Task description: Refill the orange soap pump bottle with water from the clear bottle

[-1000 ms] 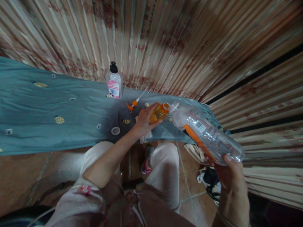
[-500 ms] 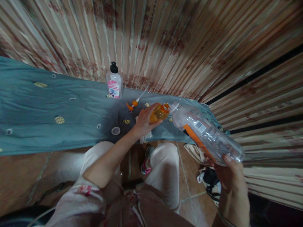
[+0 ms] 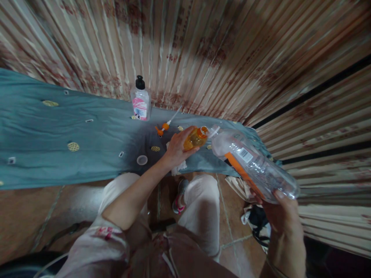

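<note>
My left hand (image 3: 180, 148) is wrapped round a small amber bottle (image 3: 192, 139), its uncapped mouth facing right. In my right hand (image 3: 278, 204) is a large clear plastic bottle (image 3: 255, 164) with an orange label and a barcode, gripped near its base and tilted. The two bottle mouths meet, or nearly so; I cannot tell whether liquid passes between them. An orange pump head (image 3: 163, 128) with a thin clear tube lies on the cloth left of the amber bottle. Below it sits a round whitish cap (image 3: 142, 160). A crumpled white tissue (image 3: 179, 168) is partly hidden under my left hand.
A clear bottle with a black cap and pink label (image 3: 140, 102) stands at the back of the teal patterned cloth (image 3: 98, 139). Behind hangs a pleated floral curtain (image 3: 174, 50). Dark and white fabric (image 3: 257, 224) lies on the tiled floor (image 3: 228, 208) at right.
</note>
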`<state>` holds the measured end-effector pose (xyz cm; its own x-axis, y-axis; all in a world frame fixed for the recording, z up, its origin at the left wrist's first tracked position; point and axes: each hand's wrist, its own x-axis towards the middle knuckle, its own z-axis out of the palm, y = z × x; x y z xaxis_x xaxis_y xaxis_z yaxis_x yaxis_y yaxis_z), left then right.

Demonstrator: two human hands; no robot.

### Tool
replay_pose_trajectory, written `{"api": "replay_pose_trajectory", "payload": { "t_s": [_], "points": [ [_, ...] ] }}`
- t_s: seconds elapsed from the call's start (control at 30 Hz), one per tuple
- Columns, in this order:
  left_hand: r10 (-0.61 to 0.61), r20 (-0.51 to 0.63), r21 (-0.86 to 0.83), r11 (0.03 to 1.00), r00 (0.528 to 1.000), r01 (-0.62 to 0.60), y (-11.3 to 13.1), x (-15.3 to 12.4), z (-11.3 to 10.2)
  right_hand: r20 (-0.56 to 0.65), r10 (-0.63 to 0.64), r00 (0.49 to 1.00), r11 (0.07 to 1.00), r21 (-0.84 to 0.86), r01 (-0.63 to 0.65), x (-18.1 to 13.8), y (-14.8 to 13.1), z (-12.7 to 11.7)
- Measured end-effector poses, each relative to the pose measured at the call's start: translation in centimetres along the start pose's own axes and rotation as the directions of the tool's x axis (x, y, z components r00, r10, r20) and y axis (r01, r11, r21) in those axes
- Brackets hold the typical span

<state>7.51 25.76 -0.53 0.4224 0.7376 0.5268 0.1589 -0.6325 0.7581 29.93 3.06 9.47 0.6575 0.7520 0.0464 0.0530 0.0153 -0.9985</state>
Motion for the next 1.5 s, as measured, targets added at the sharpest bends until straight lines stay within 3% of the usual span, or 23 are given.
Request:
{"api": "replay_pose_trajectory", "payload": {
  "t_s": [1.5],
  "points": [
    [0.044,-0.005,-0.020,0.999,0.999,-0.044,-0.30,-0.06,0.14,-0.016,0.009,1.000,1.000,0.030,-0.008,0.00,0.22,-0.19]
  ]
}}
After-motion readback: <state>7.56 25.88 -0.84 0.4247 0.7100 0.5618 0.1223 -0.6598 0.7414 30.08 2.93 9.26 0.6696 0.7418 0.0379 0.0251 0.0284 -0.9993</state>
